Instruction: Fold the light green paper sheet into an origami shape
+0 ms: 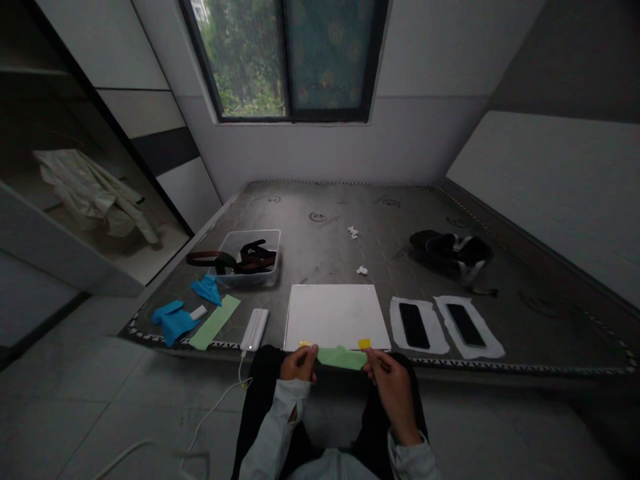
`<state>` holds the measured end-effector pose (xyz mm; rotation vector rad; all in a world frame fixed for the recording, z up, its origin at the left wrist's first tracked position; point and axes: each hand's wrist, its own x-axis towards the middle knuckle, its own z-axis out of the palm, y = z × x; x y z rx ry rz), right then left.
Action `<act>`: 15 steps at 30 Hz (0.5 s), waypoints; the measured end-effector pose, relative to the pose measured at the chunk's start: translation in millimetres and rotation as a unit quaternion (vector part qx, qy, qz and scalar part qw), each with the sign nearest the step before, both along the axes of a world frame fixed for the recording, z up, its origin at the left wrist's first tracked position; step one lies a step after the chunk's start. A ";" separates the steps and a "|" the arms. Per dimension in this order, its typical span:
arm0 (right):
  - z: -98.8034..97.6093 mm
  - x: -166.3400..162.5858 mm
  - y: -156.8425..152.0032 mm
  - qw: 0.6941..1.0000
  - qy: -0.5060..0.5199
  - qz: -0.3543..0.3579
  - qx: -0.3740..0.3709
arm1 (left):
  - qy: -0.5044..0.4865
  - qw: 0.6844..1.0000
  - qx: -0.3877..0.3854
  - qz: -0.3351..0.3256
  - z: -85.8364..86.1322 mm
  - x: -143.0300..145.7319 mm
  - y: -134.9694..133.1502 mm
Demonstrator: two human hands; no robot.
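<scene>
I hold a folded green paper (343,358) between both hands at the near edge of a grey mattress (350,233). My left hand (299,364) pinches its left end, fingers closed. My right hand (391,381) pinches its right end. Two small yellow pieces (365,343) show just above the paper by my fingertips. Right behind the paper lies a white sheet (335,315).
Two black phones (414,325) lie on white paper to the right. A white power bank (255,328) with a cable, a green strip (215,322), blue folded papers (175,321) and a clear box (250,257) with belts sit left. A dark bundle (453,248) lies far right.
</scene>
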<state>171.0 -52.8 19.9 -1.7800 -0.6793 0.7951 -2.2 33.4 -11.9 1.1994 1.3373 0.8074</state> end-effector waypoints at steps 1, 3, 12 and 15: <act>-1.1 0.9 -0.7 1.000 0.002 -0.003 -0.003 | 0.004 1.000 -0.007 -0.002 -3.4 -0.1 -0.8; -2.1 1.7 -1.6 1.000 0.003 -0.003 -0.009 | -0.005 1.000 -0.027 -0.011 -8.8 -0.1 -3.3; -38.0 -2.6 5.2 0.991 0.105 0.082 0.031 | 0.041 0.994 0.032 -0.098 -22.9 14.3 -18.7; -57.6 -0.7 5.3 0.995 0.072 0.068 0.010 | 0.094 0.990 0.048 -0.095 -21.4 16.0 -22.3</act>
